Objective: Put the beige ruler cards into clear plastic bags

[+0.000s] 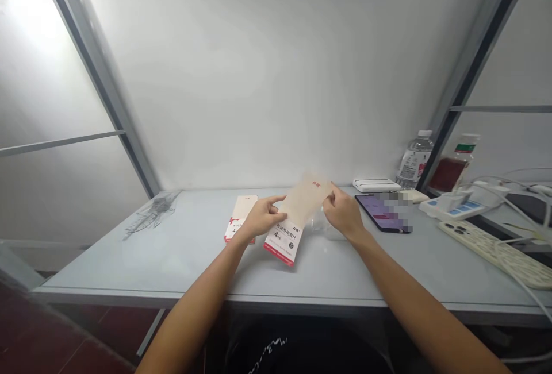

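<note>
A white paper packet (281, 242) with a red lower edge and dark printing is held above the table, its pale upper part slanting up to the right. My left hand (264, 216) pinches it at the left side, thumb on its face. My right hand (341, 209) is closed on the upper right corner. A similar packet (244, 207) lies on the table, partly hidden behind my left hand and wrist. Something clear, like plastic (319, 223), shows between the held packet and my right hand; its shape is hard to make out.
On the grey table (172, 265), a crumpled dark mesh-like thing (156, 211) lies left. Right are a phone (382, 213), a white box (376, 185), a water bottle (416, 158), a jar of red liquid (452, 167), a power strip (452, 206), a patterned case (495, 250) and cables.
</note>
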Motion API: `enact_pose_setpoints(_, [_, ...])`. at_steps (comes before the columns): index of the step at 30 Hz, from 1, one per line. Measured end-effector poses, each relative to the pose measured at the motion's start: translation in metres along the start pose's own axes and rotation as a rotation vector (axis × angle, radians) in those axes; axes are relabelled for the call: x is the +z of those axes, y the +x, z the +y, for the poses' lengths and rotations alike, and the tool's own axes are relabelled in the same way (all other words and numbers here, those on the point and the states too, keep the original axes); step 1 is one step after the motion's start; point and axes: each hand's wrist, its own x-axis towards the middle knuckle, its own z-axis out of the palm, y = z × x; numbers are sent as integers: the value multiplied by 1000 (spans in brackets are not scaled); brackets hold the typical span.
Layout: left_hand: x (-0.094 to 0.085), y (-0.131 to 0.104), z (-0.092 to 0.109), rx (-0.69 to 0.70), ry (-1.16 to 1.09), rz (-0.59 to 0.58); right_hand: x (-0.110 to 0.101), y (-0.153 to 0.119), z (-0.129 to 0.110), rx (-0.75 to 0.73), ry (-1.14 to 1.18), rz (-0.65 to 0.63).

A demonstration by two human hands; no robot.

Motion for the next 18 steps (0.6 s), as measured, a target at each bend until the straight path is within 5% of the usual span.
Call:
enact_pose_setpoints(9, [-3,5,-10,-17,35,80,-1,-3,-4,-142,216,4])
enact_pose_setpoints(18, [-4,7,-8,43,26,176,-6,2,-7,89,929,-128])
